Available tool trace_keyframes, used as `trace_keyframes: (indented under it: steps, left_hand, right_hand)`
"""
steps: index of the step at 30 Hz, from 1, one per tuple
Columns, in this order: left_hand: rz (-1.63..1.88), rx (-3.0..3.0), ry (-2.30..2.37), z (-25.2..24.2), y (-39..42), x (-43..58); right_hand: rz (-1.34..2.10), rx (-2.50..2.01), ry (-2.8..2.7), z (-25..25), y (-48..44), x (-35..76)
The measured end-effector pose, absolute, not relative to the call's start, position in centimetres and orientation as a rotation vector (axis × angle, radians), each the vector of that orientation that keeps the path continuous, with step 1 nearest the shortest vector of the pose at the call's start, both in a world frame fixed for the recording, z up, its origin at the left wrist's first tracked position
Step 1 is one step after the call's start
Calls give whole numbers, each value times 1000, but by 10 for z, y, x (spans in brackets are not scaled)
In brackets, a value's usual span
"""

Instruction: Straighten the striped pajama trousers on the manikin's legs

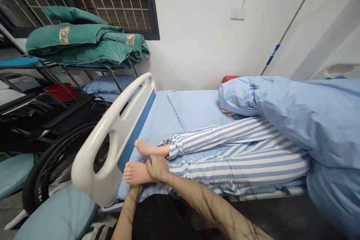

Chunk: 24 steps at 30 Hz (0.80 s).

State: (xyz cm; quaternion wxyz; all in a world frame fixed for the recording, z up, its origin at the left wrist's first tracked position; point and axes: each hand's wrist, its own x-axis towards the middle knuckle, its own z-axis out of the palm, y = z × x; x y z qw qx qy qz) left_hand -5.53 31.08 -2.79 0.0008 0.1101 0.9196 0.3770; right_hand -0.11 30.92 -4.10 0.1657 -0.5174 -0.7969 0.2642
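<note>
A figure in blue-and-white striped trousers (239, 157) lies on a hospital bed, its upper body under a light blue quilt (309, 112). Both bare feet point toward the white footboard (112, 135). My right hand (157, 167) is wrapped round the ankle of the nearer foot (136, 172). My left hand (135, 188) reaches up from below and sits under that foot's heel, its fingers hidden. The farther foot (144, 147) rests on the sheet just behind.
A wheelchair (53, 157) with a blue cushion stands left of the footboard. Behind it a rack holds folded green blankets (84, 41) and a red basin (59, 92). An IV pole (284, 33) leans by the white wall. The blue sheet (182, 108) is bare beyond the legs.
</note>
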Motion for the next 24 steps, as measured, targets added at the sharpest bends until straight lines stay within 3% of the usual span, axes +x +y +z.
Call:
trace_keyframes:
  steps: [5,8,13,24]
  left_hand:
    - [1142,394,3042,-25,305,-46]
    - [1099,456,3137,-18,299,-36]
    - [1064,525,3176,-10,293,-27]
    - [1122,534,3053,-14,293,-36]
  right_hand:
    - [725,-1325,-2263,-33,311,14]
    - [501,-1181,-2321,-19,323,44]
    - [215,-1469,-2405,-10,343,92]
    - [343,-1436,-2573,-27,330,41]
